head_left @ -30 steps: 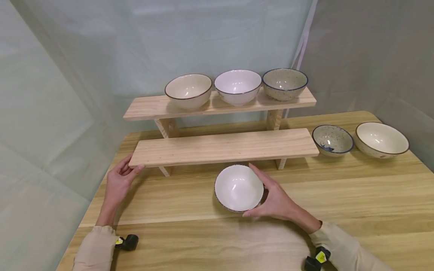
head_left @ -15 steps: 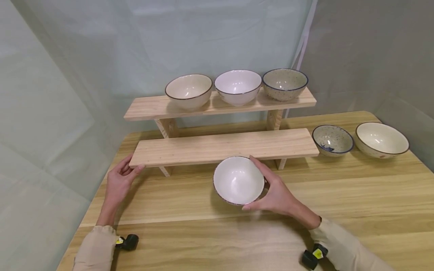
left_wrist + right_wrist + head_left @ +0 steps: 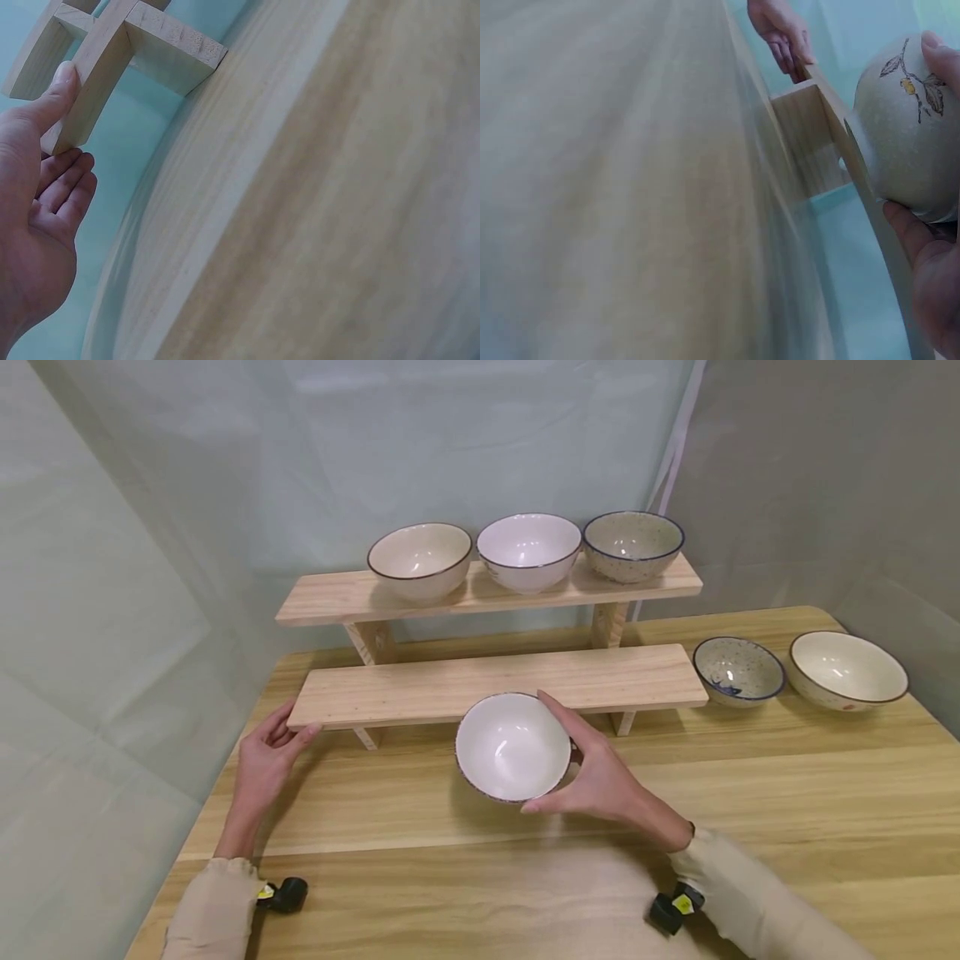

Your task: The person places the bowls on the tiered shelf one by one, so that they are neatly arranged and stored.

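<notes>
My right hand [image 3: 596,777] grips a white bowl [image 3: 513,747] with a dark speckled rim by its right side, thumb at the near edge and fingers at the far edge. The bowl is off the table, in front of the lower shelf, and overlaps that shelf's front edge in the head view. In the right wrist view, a leafy branch pattern shows on the bowl's outside [image 3: 907,142]. My left hand [image 3: 264,758] holds the left end of the lower wooden shelf [image 3: 420,693], thumb on top and fingers beneath, as the left wrist view also shows.
On the upper shelf [image 3: 322,597] stand a cream bowl [image 3: 420,560], a white bowl [image 3: 528,552] and a speckled blue-rimmed bowl [image 3: 633,545]. A small speckled bowl [image 3: 738,670] and a wide cream bowl [image 3: 847,668] sit on the table [image 3: 787,793] at the right.
My right hand has raised the white bowl from the table and moved it forward and slightly left, toward the lower shelf. The left hand stays at the shelf's end.
</notes>
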